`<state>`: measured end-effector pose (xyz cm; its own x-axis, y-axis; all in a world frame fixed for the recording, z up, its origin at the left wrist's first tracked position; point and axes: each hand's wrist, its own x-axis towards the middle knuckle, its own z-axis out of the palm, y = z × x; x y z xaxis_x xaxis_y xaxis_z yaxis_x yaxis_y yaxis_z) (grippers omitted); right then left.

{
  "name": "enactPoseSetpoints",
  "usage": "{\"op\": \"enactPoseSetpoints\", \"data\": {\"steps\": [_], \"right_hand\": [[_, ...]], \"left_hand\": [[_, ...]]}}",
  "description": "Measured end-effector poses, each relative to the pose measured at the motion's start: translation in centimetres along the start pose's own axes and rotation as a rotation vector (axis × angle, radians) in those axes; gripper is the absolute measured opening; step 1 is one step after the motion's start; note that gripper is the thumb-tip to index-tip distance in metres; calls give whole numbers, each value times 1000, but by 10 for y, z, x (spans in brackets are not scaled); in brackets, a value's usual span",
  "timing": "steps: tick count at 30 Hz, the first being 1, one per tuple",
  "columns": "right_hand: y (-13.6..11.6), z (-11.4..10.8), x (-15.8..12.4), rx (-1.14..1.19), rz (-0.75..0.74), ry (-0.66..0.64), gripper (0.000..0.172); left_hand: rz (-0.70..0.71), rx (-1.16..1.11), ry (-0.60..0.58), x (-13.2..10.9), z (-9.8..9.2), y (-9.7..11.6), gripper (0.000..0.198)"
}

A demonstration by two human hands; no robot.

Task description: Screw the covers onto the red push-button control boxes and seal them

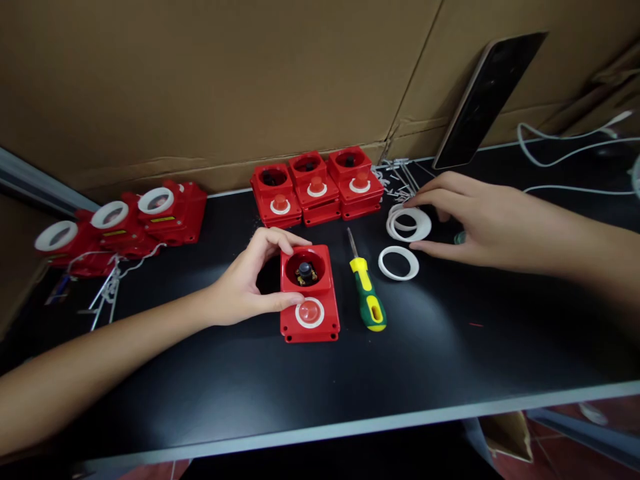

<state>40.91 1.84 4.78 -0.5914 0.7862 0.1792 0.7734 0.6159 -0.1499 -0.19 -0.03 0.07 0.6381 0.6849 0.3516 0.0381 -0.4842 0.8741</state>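
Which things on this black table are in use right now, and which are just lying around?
In use: left hand gripping the open red box; right hand touching the stacked white rings.

Lying about: single white ring, screwdriver, three red boxes at the back, ringed red units, leaning phone, white cables.

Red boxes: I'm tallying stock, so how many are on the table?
7: one red box gripped by the left hand; three more in a back row; three far left, capped with white rings; others may hide behind those.
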Motion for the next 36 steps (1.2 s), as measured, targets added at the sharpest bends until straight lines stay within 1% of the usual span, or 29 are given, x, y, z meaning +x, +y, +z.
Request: {"op": "enactPoseSetpoints", "data": {"steps": [4,8,11,14,17,19,23,26,32,36], "right_hand": [[-3,1,3,-28,-58,20,50],[-1,5,8,-25,-168,53,42],[2,7,11,4,-194,74,37],[3,4,11,-1,-160,106,36],[4,1,11,-18,-93,130,44],[7,1,12,-12,-59,119,52],[15,5,13,-2,-19,32,62],[18,7,13,-16,5,23,68],[19,7,11,-4,6,59,65],[19,8,12,-5,18,54,67]], "left_hand": [[5,-2,-1,0,0,0,55],[1,0,-5,0,1,0,55],[0,0,-5,0,1,0,55],[7,-2,-6,1,1,1,55],[13,-8,-4,1,1,0,56],[11,-10,-2,1,1,0,56],[14,-7,3,1,1,0,56],[14,-5,-2,1,1,0,57],[19,-3,-9,2,1,1,57],[10,-5,-2,2,2,1,57]]}}
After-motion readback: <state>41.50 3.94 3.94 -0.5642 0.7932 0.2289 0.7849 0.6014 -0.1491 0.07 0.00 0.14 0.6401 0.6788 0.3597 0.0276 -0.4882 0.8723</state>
